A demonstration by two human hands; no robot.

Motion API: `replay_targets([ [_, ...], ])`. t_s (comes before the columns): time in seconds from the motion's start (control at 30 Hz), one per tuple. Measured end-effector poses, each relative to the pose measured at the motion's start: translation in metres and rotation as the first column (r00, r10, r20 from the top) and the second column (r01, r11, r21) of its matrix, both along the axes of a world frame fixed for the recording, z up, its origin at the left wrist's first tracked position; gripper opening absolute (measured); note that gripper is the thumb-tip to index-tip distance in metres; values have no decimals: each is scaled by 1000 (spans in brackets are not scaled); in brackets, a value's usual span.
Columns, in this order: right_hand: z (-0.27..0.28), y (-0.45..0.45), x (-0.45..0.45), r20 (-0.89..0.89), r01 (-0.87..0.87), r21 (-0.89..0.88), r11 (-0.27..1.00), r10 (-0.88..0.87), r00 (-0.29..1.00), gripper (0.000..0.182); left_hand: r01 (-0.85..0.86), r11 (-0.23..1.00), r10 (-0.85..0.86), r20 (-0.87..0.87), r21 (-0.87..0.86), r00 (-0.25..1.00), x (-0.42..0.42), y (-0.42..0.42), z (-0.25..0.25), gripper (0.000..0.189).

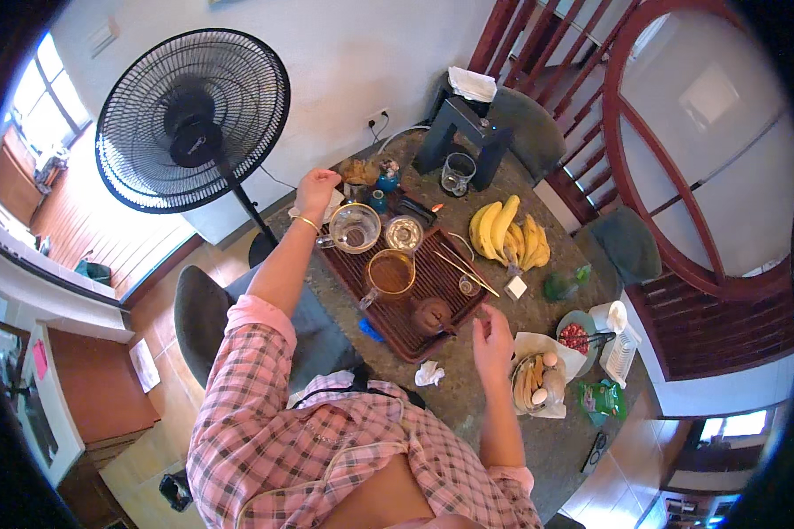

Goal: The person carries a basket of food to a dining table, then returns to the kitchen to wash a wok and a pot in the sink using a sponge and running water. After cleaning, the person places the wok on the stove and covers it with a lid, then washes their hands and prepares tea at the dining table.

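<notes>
My left hand [317, 190] is raised over the far left corner of a slatted wooden tea tray [344, 268]; its fingertips are close together, and whether they pinch anything cannot be told. Below it stand a glass pitcher [355, 228] and a round glass vessel [404, 234]. A glass cup of amber tea [390, 272] sits mid-tray, with a brown clay teapot [431, 316] at the near end. Beside the tray's right edge is my right hand [491, 330], its fingers slightly curled near a small glass cup [468, 285] and thin wooden sticks [466, 270]. A crumpled tissue [429, 373] lies on the table.
Bananas [511, 231] and a white square box [515, 287] lie right of the tray. Farther right are a basket [526, 390] with eggs, a bowl of red seeds [574, 337] and a green packet [602, 399]. A black water dispenser [466, 125] and a standing fan [195, 125] are beyond.
</notes>
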State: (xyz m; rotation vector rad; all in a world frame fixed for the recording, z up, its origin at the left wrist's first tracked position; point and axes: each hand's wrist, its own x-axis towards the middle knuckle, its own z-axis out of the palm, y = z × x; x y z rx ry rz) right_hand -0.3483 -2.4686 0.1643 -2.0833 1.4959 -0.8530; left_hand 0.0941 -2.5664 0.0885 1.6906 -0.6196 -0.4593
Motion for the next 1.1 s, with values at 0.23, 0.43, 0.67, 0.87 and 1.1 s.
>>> replay_targets([
  [0.23,-3,-69,28,36,-50,71,996,47,998,23,-100,994,105,397,-33,912,-17,20,27,28],
  [0.43,-46,-167,57,-141,-12,196,981,40,989,25,522,848,-343,840,86,420,-75,8,99,22],
  [0.67,-102,-231,128,-214,6,345,938,72,974,22,389,632,-706,705,671,-68,-102,-70,20,61],
  [0.87,-132,-243,136,-229,38,401,915,60,972,30,261,320,-919,365,911,-149,-127,-103,17,87],
  [1.1,-170,-255,146,-190,139,409,902,-65,980,26,262,378,-884,430,888,-182,-128,-109,-3,50],
])
